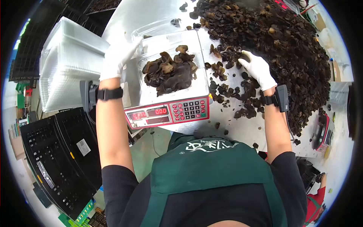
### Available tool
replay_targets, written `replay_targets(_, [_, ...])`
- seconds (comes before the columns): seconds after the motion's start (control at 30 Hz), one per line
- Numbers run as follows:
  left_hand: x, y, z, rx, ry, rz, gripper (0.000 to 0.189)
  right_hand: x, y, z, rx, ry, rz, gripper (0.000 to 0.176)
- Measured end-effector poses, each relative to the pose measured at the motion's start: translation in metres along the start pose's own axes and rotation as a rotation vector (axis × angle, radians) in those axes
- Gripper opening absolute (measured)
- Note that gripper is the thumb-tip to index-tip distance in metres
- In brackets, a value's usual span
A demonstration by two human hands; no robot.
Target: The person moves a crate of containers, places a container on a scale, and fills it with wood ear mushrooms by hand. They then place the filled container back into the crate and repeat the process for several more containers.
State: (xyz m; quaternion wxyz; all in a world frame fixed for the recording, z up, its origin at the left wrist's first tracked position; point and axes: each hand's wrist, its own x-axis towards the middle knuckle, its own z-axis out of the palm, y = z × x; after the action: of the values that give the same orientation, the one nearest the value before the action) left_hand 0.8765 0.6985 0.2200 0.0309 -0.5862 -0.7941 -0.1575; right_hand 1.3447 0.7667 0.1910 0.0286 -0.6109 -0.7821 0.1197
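Note:
My left hand (118,59), in a white glove, is at the left side of a clear plastic box (141,81), fingers stretched along its edge. Whether the fingertips press on the plastic is hard to tell. Inside the box lies a heap of dark brown wood ear mushrooms (172,73). The box rests on the white pan of a digital scale (166,112) with a red-framed panel, red lit digits and a keypad. My right hand (258,69), also gloved, hovers at the near left edge of a large mushroom pile (287,49), thumb and fingers apart, nothing visible in it.
Loose mushrooms (230,90) lie scattered on the metal table (236,130) between scale and pile. Stacked clear plastic boxes (72,64) stand left of the scale. Black crates (56,151) are at lower left. Another red-edged device (323,132) sits at right; a person's red sleeve (314,202) shows lower right.

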Motion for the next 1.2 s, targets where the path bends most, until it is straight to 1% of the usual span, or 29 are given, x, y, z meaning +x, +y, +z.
replay_targets(0.03, [0.003,0.000,0.010,-0.022,0.001,-0.021,0.062,-0.002,-0.002,-0.002,-0.018,-0.003,0.038,0.042])
replay_targets(0.07, [0.009,0.001,0.019,-0.041,0.004,-0.040,0.063,-0.007,0.002,0.001,-0.010,0.135,-0.040,0.041])
replay_targets(0.13, [0.010,0.003,0.014,-0.270,0.001,-0.079,0.061,-0.017,-0.018,-0.020,0.298,0.048,-0.011,0.037])
replay_targets(0.17, [0.003,0.011,-0.002,-0.481,-0.005,-0.093,0.059,-0.023,-0.033,-0.028,0.454,-0.001,0.003,0.035])
replay_targets(0.2, [-0.006,0.018,-0.019,-0.691,-0.011,-0.110,0.057,-0.031,-0.047,-0.029,0.672,-0.052,-0.001,0.028])
replay_targets(0.23, [-0.015,0.024,-0.037,-0.746,-0.027,-0.082,0.055,-0.040,-0.065,-0.040,0.803,-0.180,0.038,0.029])
replay_targets(0.3, [-0.039,0.035,-0.072,-0.853,-0.060,-0.027,0.052,-0.053,-0.089,-0.049,1.025,-0.339,0.029,0.032])
replay_targets(0.37, [-0.068,0.045,-0.099,-0.749,-0.014,0.061,0.046,-0.058,-0.102,-0.044,1.150,-0.416,-0.016,0.038])
replay_targets(0.4, [-0.083,0.048,-0.108,-0.699,0.007,0.107,0.043,-0.061,-0.105,-0.043,1.158,-0.454,-0.035,0.042])
replay_targets(0.5, [-0.113,0.053,-0.117,-0.693,-0.074,0.064,0.044,-0.062,-0.114,-0.041,1.198,-0.582,-0.035,0.043])
replay_targets(0.53, [-0.115,0.054,-0.118,-0.671,-0.123,0.037,0.047,-0.058,-0.115,-0.033,1.153,-0.531,-0.080,0.043])
replay_targets(0.57, [-0.113,0.054,-0.114,-0.693,-0.080,0.030,0.050,-0.057,-0.116,-0.036,1.098,-0.500,-0.070,0.041])
replay_targets(0.63, [-0.104,0.058,-0.103,-0.733,-0.002,0.022,0.056,-0.051,-0.113,-0.026,1.045,-0.340,-0.202,0.039])
replay_targets(0.67, [-0.099,0.068,-0.100,-0.788,0.023,-0.022,0.062,-0.048,-0.113,-0.021,1.058,-0.327,-0.196,0.039])
replay_targets(0.7, [-0.097,0.073,-0.094,-0.757,0.067,-0.063,0.063,-0.045,-0.111,-0.014,1.033,-0.258,-0.261,0.038])
replay_targets(0.77, [-0.099,0.075,-0.079,-0.625,0.315,-0.031,0.056,-0.046,-0.107,-0.014,0.939,-0.188,-0.274,0.037])
replay_targets(0.8, [-0.099,0.083,-0.078,-0.531,0.332,0.045,0.052,-0.046,-0.107,-0.012,0.938,-0.173,-0.256,0.037])
replay_targets(0.87, [-0.101,0.104,-0.079,-0.344,0.373,0.199,0.045,-0.045,-0.106,-0.008,0.945,-0.114,-0.281,0.034])
replay_targets(0.9, [-0.095,0.112,-0.076,-0.311,0.298,0.344,0.032,-0.045,-0.105,-0.006,0.946,-0.088,-0.296,0.033])
replay_targets(0.97, [-0.087,0.138,-0.074,-0.164,0.040,0.485,0.030,-0.040,-0.106,-0.003,0.929,-0.090,-0.317,0.032])
replay_targets(1.03, [-0.074,0.154,-0.061,-0.132,-0.084,0.587,0.034,-0.037,-0.111,-0.002,0.915,-0.067,-0.320,0.032])
replay_targets(1.07, [-0.069,0.159,-0.055,0.029,-0.069,0.660,0.035,-0.036,-0.111,0.000,1.002,-0.026,-0.398,0.032])
replay_targets(1.17, [-0.061,0.154,-0.044,0.060,-0.145,0.623,0.032,-0.031,-0.115,0.003,1.021,0.046,-0.434,0.032])
replay_targets(1.2, [-0.061,0.150,-0.041,-0.051,-0.171,0.556,0.030,-0.029,-0.115,0.002,1.042,0.042,-0.450,0.031])
